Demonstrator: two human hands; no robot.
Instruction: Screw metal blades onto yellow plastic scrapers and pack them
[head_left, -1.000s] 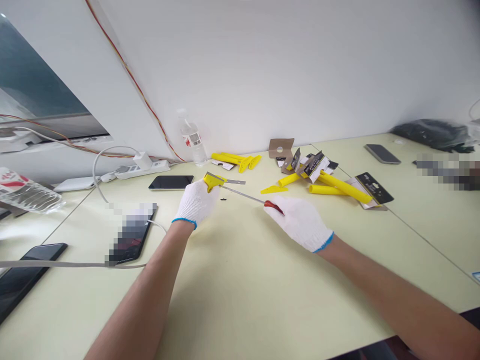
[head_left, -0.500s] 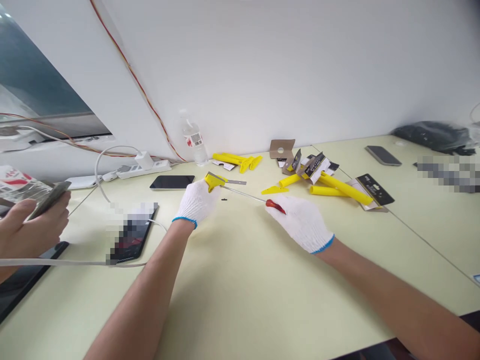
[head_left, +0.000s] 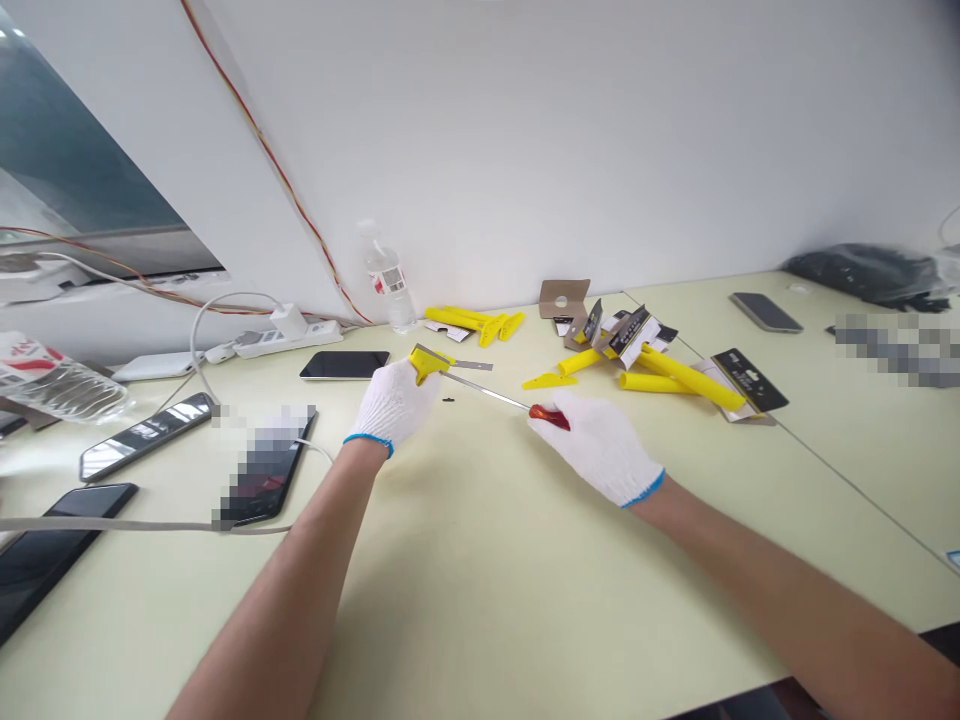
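My left hand [head_left: 394, 402], in a white knit glove, is closed round a yellow scraper [head_left: 427, 362] with a thin metal blade sticking out to the right. My right hand [head_left: 596, 445], also gloved, grips a screwdriver [head_left: 517, 402] by its red handle. The screwdriver's metal shaft points left and its tip meets the yellow scraper head. A tiny dark screw [head_left: 448, 400] lies on the table just below the shaft. Both hands hover low over the pale yellow-green table [head_left: 480, 560].
More yellow scrapers [head_left: 472, 322], yellow handles [head_left: 675, 375] and opened packaging cards [head_left: 746, 378] lie behind my hands. A water bottle [head_left: 384, 277], a power strip [head_left: 289, 338] and several phones [head_left: 343, 364] sit at the back and left. A black bag [head_left: 862, 268] lies far right.
Another person's hand came in at the far left holding a phone, laid it on the table and withdrew. My own hands have barely moved.
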